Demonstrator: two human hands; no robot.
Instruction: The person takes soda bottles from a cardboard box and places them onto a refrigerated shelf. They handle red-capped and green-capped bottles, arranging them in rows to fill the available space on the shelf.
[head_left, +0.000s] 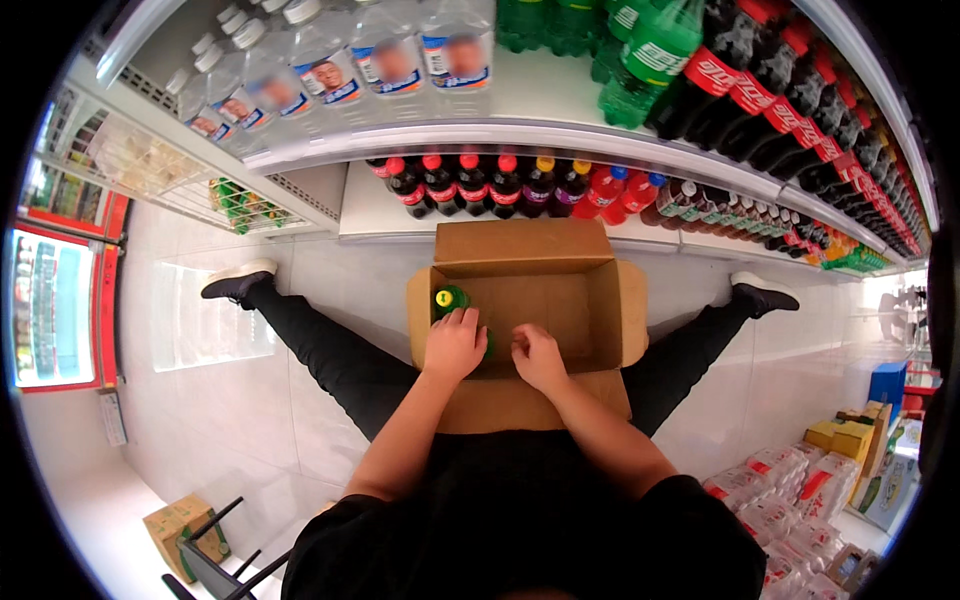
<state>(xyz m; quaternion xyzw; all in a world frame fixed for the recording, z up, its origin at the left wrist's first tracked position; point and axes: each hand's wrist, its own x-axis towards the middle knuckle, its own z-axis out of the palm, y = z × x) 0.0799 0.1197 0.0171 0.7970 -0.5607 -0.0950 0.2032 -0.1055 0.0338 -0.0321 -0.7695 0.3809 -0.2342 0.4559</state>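
Note:
Between my spread legs stands an open cardboard box (540, 315), its flaps folded outward. In its left end is a green bottle with a yellow cap (451, 298), seen from above. My left hand (455, 343) reaches over that end with its fingertips just below the cap. A second green thing (490, 343) shows beside my left thumb, mostly covered, and its kind is unclear. Whether my left hand grips anything is hidden. My right hand (538, 356) hovers above the near side of the box, fingers loosely curled, with nothing seen in it.
Ahead, a lower shelf (356, 199) bears cola bottles (472, 186) and other drinks. Above, the upper shelf (540, 97) carries large water bottles (386, 56) and green soda bottles (649, 64). Shrink-wrapped packs (780, 487) lie at right, a chair (214, 566) behind left.

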